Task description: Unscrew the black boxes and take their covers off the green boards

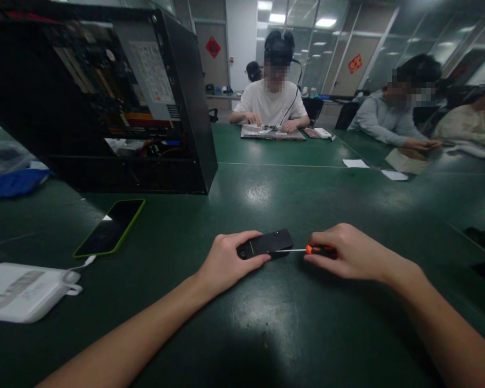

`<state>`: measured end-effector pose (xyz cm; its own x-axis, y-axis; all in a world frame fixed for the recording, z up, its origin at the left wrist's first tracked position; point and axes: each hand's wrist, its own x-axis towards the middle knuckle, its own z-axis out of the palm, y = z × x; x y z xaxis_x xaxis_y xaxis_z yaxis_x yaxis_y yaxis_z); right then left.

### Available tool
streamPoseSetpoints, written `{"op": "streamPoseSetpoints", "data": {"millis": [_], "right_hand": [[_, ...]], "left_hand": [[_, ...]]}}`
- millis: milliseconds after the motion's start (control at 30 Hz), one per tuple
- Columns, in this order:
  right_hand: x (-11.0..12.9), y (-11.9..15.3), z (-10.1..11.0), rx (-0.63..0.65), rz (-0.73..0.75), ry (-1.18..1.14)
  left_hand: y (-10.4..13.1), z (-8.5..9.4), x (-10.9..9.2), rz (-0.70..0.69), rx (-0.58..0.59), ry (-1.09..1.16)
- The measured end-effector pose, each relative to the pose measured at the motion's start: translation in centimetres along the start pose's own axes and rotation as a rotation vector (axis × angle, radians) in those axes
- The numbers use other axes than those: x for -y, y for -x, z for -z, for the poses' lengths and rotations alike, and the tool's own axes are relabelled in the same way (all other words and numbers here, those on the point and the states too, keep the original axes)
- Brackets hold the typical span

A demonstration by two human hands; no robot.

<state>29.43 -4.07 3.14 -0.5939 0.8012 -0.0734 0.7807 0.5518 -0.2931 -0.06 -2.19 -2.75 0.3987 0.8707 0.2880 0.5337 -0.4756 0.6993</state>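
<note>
- The green desk [267, 334] carries everything; the work sits near its front edge, between the person's two forearms.
- An open computer case [105, 102] stands far off to the left. It is well apart from the hands, so it does not crowd the work.
- A white power bank [20, 291] and a green-edged phone [111, 227] lie at the left, joined by a white cable, clear of the left elbow.
- The left hand [226, 264] is curled over the near end of a small black flat device [267, 243], its fingers [253, 262] closed around that end and pressing it flat to the desk. That grip looks worth keeping firm, since the device is light and would likely skate under a sideways push.
- The right hand [353, 253] is wrapped around the orange-and-black handle of a small screwdriver [307, 249], fingers closed on it.
- The thin shaft lies nearly level and runs left to the device's right-hand side, just beside the left fingertips; the tip itself is too small to make out.
- Judging by this, a light push kept in line with the shaft would serve best, lest the tip slip toward the holding fingers.
</note>
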Motion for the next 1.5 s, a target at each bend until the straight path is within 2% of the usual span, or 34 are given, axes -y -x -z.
{"op": "streamPoseSetpoints", "data": {"millis": [300,567,733,900,1033,1167,1267,1367,1500], "right_hand": [[0.7,-0.4,-0.4,0.012,0.041,-0.026],[3.1,-0.9,-3.5,0.066,-0.056,-0.031],[3.2,-1.0,-4.3,0.100,-0.095,-0.044],[2.5,-1.2,-3.7,0.106,-0.055,-0.085],[1.5,-0.8,-2.2,0.072,-0.013,-0.066],[-0.9,0.9,0.2,0.080,-0.030,-0.070],[-3.1,1.9,1.5,-0.029,-0.107,-0.097],[-4.5,1.5,1.2,-0.172,-0.215,-0.041],[-4.5,-0.3,-0.6,-0.128,-0.267,0.093]], "left_hand": [[0.0,0.1,0.0,-0.015,0.007,0.010],[0.0,-0.1,0.2,-0.015,-0.021,0.001],[0.0,0.1,0.2,-0.005,-0.018,-0.003],[0.1,0.2,0.4,-0.045,-0.031,0.003],[0.0,0.4,0.4,-0.028,-0.023,0.000],[0.0,0.5,0.3,-0.045,-0.014,0.012],[0.2,0.5,0.1,-0.096,0.017,0.044],[0.5,0.3,-0.2,-0.160,0.076,0.063],[0.7,0.2,-0.7,-0.223,0.136,0.071]]}}
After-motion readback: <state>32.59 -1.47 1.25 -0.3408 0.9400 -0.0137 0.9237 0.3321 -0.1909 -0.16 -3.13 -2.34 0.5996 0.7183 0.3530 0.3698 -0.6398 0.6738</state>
